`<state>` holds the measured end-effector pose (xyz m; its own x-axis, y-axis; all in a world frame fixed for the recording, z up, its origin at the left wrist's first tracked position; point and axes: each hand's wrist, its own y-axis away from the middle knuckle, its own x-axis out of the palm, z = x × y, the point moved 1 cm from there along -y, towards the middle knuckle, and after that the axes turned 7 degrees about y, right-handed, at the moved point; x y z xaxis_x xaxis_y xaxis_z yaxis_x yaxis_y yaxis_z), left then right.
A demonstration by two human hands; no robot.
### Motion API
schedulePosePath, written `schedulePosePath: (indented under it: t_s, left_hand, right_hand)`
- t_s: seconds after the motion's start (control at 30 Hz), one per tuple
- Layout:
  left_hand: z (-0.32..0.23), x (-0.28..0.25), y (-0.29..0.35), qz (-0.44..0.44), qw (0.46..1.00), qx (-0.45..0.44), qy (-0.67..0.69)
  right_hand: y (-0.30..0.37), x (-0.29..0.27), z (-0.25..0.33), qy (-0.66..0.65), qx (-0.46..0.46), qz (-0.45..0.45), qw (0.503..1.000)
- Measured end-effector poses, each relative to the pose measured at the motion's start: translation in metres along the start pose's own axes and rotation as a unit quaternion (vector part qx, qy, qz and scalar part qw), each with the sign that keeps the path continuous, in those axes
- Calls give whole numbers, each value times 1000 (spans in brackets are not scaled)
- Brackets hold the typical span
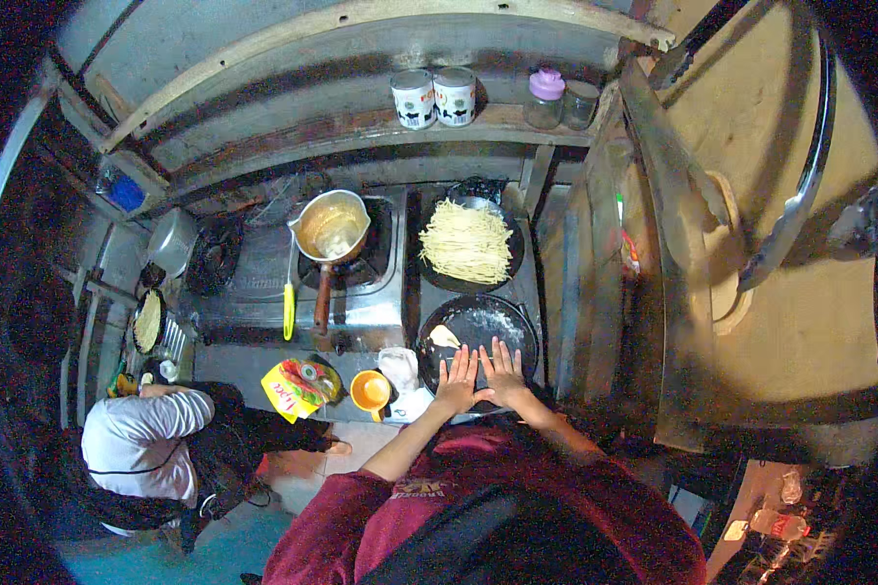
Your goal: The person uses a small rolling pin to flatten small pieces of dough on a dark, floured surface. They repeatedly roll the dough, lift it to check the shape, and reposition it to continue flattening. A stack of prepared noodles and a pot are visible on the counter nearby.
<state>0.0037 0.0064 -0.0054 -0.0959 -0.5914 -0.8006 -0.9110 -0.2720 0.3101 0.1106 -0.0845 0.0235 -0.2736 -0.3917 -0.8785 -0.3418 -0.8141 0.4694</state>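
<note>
My left hand (458,379) and my right hand (502,371) lie side by side, fingers stretched out, over the near part of a dark round tray (517,331). Both are open, and no held object shows. What is under the palms, if anything, is hidden. A small pale piece of dough (444,336) rests on the tray just beyond my left fingertips. White flour (491,320) is dusted across the tray's surface. Behind it, a second dark round tray (443,281) carries a heap of pale, thin-cut dough strips (465,244).
A saucepan (330,226) with a brown handle sits on the stove (376,317), near a yellow-green handle (289,312). Closer are a yellow packet (288,395), an orange mug (371,391) and a white bag (398,369). Another person (146,444) crouches at left.
</note>
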Motion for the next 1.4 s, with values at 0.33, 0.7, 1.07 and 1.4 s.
schedulePosePath:
  t_s: [0.33, 0.7, 1.07, 1.4]
  left_hand:
    - [-5, -2, 10, -15, 1000, -2, -19]
    - [3, -1, 0, -75, 996, 4, -38]
    - [11, 2, 0, -161, 978, 37, -124]
    - [11, 10, 19, -90, 989, 7, -114]
  right_hand:
    - [6, 15, 1, -11, 3, -79, 997]
    - [-8, 9, -2, -44, 25, -97, 994]
    - [-14, 6, -6, -55, 25, -151, 987]
    - [3, 12, -1, -52, 41, -56, 996]
